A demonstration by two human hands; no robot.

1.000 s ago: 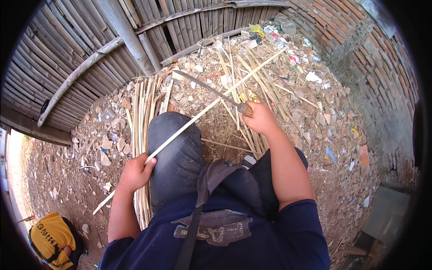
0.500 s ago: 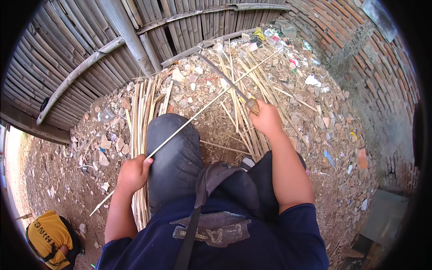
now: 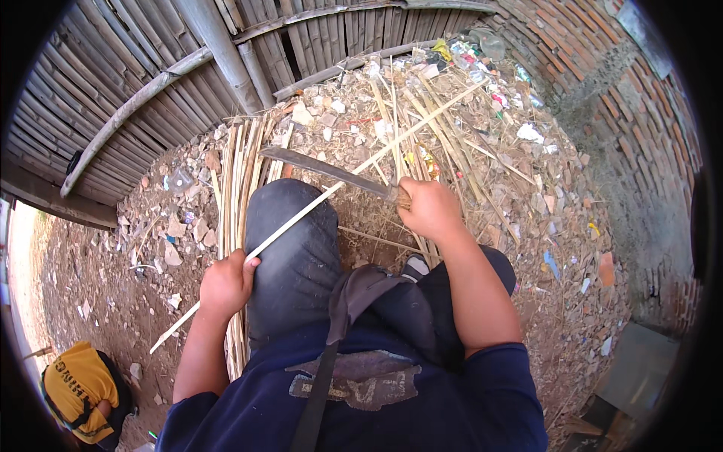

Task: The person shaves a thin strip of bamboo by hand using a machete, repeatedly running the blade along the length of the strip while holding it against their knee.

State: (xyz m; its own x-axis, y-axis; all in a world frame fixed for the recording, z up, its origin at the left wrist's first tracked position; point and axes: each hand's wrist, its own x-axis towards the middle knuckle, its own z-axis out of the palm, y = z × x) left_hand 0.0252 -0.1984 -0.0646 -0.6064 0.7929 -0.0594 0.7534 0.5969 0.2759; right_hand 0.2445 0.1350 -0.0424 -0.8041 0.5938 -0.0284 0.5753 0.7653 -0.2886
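My left hand (image 3: 227,285) is closed round a long pale bamboo strip (image 3: 294,220), which runs slantwise from the lower left, over my left knee, to the upper right. In my right hand (image 3: 431,211) is the wooden handle of a machete (image 3: 324,167). Its long dark blade points left and crosses the strip just beyond my knee; whether the two touch I cannot tell. A bundle of bamboo strips (image 3: 235,173) lies on the ground along my left leg. More loose strips (image 3: 440,139) are scattered ahead of my right hand.
A bamboo wall (image 3: 135,83) curves along the far left, and a brick wall (image 3: 640,135) stands at the right. Stones and litter (image 3: 527,132) cover the ground. At the lower left crouches a person in a yellow shirt (image 3: 79,384). A grey panel (image 3: 639,369) leans at the lower right.
The machete has swung from pointing up and away to lying leftward across the strip. My right hand has moved slightly left and nearer; my left hand stays almost in place.
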